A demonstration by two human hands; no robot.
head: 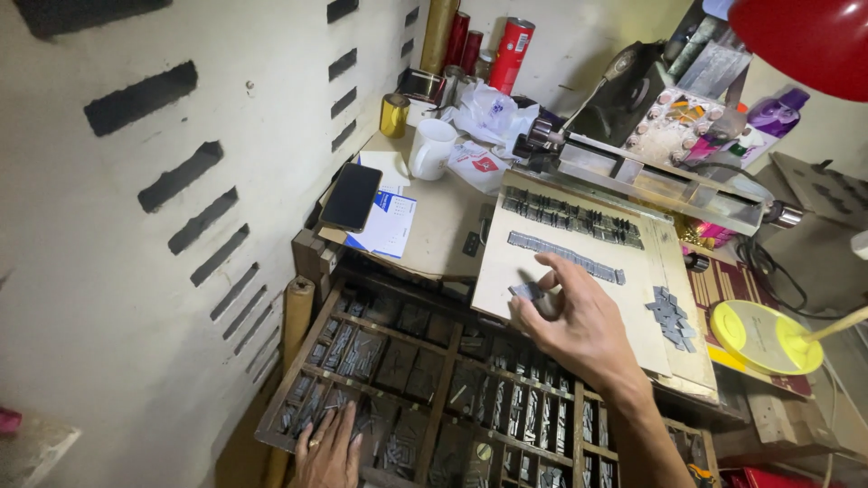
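My right hand (pixel 579 325) hovers over a pale board (pixel 529 262) and pinches a few small grey metal type pieces (pixel 526 291) between thumb and fingers. On the board lie rows of grey metal type (pixel 568 257) and a darker block of type rows (pixel 571 217); a loose heap of type pieces (pixel 671 316) lies at its right edge. My left hand (pixel 327 449), with a ring on one finger, reaches down into a compartment of the wooden type case (pixel 434 389) below, fingers among the type there.
A black phone (pixel 351 196) lies on papers beside a white mug (pixel 432 147) and a gold tin (pixel 393 116). Red and gold foil rolls (pixel 511 54) stand at the back. A metal press (pixel 651 176) sits behind the board. A yellow lamp base (pixel 764 337) sits at right.
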